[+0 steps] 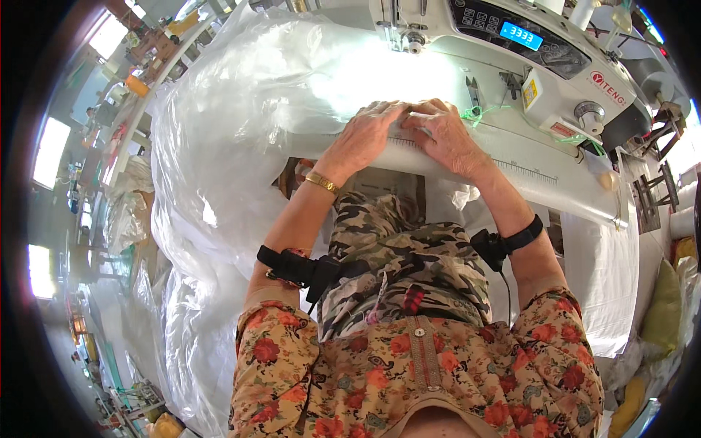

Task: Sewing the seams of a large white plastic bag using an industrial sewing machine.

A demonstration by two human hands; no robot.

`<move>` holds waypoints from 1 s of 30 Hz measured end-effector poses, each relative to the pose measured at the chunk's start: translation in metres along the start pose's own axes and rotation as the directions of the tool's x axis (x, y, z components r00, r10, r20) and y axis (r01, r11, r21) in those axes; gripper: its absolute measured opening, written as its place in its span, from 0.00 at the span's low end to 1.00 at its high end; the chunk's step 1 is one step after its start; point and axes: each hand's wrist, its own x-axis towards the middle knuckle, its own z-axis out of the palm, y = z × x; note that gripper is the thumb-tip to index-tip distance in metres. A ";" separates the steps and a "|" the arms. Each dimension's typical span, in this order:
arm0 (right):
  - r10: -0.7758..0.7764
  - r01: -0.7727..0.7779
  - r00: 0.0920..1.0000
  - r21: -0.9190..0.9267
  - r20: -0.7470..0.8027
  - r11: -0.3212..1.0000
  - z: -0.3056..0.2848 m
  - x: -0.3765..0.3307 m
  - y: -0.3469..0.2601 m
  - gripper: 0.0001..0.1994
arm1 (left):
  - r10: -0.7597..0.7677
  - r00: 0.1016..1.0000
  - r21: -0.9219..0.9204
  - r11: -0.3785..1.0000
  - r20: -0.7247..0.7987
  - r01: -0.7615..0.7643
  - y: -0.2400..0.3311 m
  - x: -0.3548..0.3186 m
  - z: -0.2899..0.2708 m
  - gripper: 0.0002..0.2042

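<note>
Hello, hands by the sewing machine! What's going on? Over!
Left hand, right hand close together, grip unclear. Clear plastic sheeting heaped on the left. Possible snag: green thread beside right hand.

Plastic sheeting (219, 139) lies left; sewing machine (529, 55), ahead right.

The tan blouse (350, 383) carries red roses and a buttoned placket (423, 350), above camouflage-patterned legwear (409, 255). Also worn are a gold-coloured wristband (323, 182) and black arm straps (524, 233).
</note>
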 end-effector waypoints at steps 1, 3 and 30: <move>0.000 0.000 1.000 -0.003 -0.003 1.000 -0.002 0.000 -0.001 0.09 | 0.004 1.000 0.001 1.000 -0.002 -0.004 -0.003 0.000 0.001 0.20; -0.122 0.122 0.993 -0.039 0.001 0.992 -0.006 0.000 -0.001 0.09 | -0.010 0.995 -0.004 1.000 0.099 0.011 -0.007 0.002 -0.003 0.19; 0.106 -0.079 0.987 -0.215 0.117 0.973 0.002 0.039 0.020 0.14 | 0.073 0.983 0.016 0.997 0.169 -0.077 -0.033 0.013 -0.019 0.16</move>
